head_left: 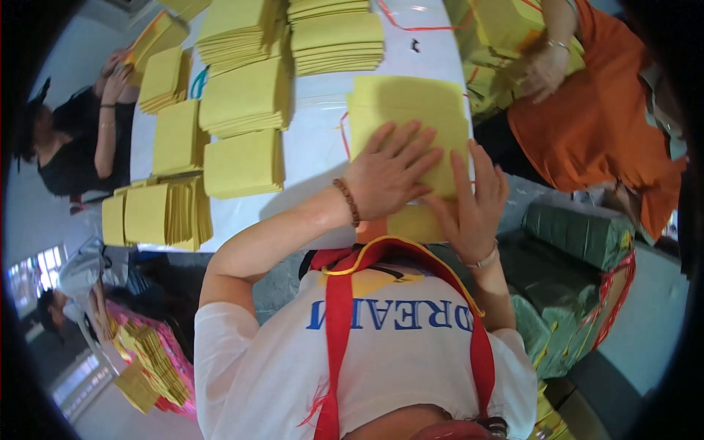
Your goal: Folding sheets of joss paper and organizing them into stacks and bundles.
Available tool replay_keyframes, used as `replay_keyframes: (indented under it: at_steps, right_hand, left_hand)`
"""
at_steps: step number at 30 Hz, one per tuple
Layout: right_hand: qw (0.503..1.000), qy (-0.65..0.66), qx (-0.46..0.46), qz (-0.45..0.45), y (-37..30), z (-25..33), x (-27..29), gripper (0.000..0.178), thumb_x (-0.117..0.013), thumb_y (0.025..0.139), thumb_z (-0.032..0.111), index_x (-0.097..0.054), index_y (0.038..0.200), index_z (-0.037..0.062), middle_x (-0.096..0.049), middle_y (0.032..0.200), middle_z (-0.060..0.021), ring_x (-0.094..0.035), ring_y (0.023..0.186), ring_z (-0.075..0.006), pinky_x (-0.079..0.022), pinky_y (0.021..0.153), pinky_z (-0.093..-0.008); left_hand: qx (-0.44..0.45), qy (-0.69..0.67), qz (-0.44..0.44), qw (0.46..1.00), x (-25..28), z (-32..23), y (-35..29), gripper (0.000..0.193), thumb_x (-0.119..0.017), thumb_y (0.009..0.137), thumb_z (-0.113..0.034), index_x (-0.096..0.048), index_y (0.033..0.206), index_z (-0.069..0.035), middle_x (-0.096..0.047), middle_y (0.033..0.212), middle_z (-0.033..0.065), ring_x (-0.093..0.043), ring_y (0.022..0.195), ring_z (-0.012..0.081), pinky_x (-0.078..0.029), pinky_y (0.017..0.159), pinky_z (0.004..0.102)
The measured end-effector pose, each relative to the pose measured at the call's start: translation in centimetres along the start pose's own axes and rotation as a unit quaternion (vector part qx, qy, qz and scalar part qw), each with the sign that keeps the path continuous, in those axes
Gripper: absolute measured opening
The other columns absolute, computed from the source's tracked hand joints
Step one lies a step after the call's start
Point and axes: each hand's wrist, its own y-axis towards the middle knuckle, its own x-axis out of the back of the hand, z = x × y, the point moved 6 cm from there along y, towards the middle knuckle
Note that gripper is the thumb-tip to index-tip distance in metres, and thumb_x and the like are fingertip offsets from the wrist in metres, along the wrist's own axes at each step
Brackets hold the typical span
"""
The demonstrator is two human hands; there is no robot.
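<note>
A pile of flat yellow paper pieces (411, 103), like large envelopes, lies at the table's near edge in front of me. My left hand (396, 167) rests flat on it with fingers spread, a beaded bracelet at its wrist. Beside it, my right hand (477, 202) has its fingers stretched along the pile's right edge, the thumb toward the left hand. Neither hand grips anything that I can see. Another yellow piece (416, 224) shows below my hands, next to a small orange patch. How many layers lie under my palm is hidden.
Stacks of folded yellow paper (246, 95) fill the left of the white table (315, 139). Red string (425, 28) lies at the far side. A person in orange (594, 117) stands at right, another in black (81, 147) at left. Green wrapped bundles (579, 235) sit at lower right.
</note>
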Motion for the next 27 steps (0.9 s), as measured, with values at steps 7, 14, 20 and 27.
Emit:
replay_keyframes:
  at_steps: [7,14,20,27]
  right_hand:
    - [0.974,0.016,0.028,0.224,-2.5,-0.9,-3.8,0.067,-0.044,0.086,0.048,-0.032,0.138,0.0086,-0.02,0.147,-0.0145,-0.014,0.137,-0.0303,-0.001,0.104,-0.0597]
    - [0.977,0.017,0.031,0.209,-1.9,-1.3,-3.2,0.064,-0.052,0.085,0.038,-0.033,0.137,0.0062,-0.024,0.145,-0.018,-0.018,0.136,-0.0319,-0.006,0.105,-0.0562]
    - [0.887,0.433,-0.129,0.095,-1.5,-3.7,-1.7,0.058,-0.054,0.081,0.008,-0.034,0.134,-0.0006,-0.036,0.139,-0.0156,-0.03,0.131,-0.0259,-0.02,0.107,-0.0362]
    - [0.864,0.489,-0.113,-0.042,-1.7,-4.1,-1.7,0.057,-0.041,0.088,0.013,-0.022,0.14,-0.0021,-0.029,0.144,-0.015,-0.026,0.133,-0.0235,-0.015,0.109,-0.0341]
  left_hand:
    - [0.021,-0.1,-0.087,0.991,0.5,0.7,-0.6,0.057,-0.06,0.077,-0.041,-0.048,0.123,-0.011,-0.041,0.132,0.0126,-0.032,0.127,0.0294,-0.022,0.104,0.045]
    - [-0.052,-0.01,-0.059,0.997,0.9,-1.1,-0.4,0.057,-0.065,0.071,-0.035,-0.051,0.117,-0.005,-0.053,0.111,0.0103,-0.049,0.1,0.0245,-0.038,0.083,0.0367]
    - [-0.042,0.172,-0.122,0.977,0.8,-3.1,-0.5,0.041,-0.056,0.074,-0.017,-0.054,0.111,0.002,-0.059,0.1,0.0158,-0.056,0.086,0.0238,-0.045,0.073,0.0319]
    - [-0.063,0.006,-0.239,0.969,6.3,-0.4,-2.0,0.038,-0.053,0.075,-0.009,-0.055,0.11,0.003,-0.06,0.106,0.0158,-0.059,0.094,0.0271,-0.048,0.08,0.0352]
